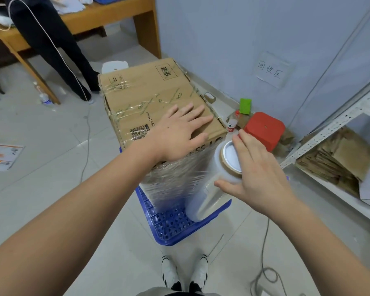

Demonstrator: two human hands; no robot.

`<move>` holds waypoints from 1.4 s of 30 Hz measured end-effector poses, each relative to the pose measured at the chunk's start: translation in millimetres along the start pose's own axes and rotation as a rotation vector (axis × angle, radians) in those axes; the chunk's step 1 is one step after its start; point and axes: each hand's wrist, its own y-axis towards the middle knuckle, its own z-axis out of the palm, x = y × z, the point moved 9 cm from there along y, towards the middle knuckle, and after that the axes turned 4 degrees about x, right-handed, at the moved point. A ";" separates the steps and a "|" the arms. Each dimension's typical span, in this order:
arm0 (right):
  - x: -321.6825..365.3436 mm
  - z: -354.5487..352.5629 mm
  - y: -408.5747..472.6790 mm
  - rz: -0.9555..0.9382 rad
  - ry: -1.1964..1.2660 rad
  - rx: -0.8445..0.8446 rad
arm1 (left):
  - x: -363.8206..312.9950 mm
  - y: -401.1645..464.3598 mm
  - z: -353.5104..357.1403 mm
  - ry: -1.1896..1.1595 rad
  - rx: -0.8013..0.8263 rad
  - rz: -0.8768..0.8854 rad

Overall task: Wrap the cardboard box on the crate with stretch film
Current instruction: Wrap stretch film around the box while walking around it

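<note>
A brown cardboard box (145, 97) stands on a blue perforated crate (175, 225) in the middle of the floor. Clear stretch film (171, 180) covers its near side. My left hand (179, 133) lies flat on the box top near the front edge, fingers straight. My right hand (254, 167) holds a roll of stretch film (209, 195) upright at the box's near right corner, thumb on the roll's side and fingers over its top end. Film runs from the roll to the box.
A red stool (263, 129), a green item and small bottles sit by the wall right of the box. White metal shelving (338, 133) with flattened cardboard stands at right. A person's legs (58, 50) and a wooden table (107, 16) are at back left. Cables cross the floor.
</note>
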 end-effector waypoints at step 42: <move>-50.1 2.0 25.1 -0.384 0.682 0.197 | -19.5 27.7 -1.5 0.071 -0.127 -0.365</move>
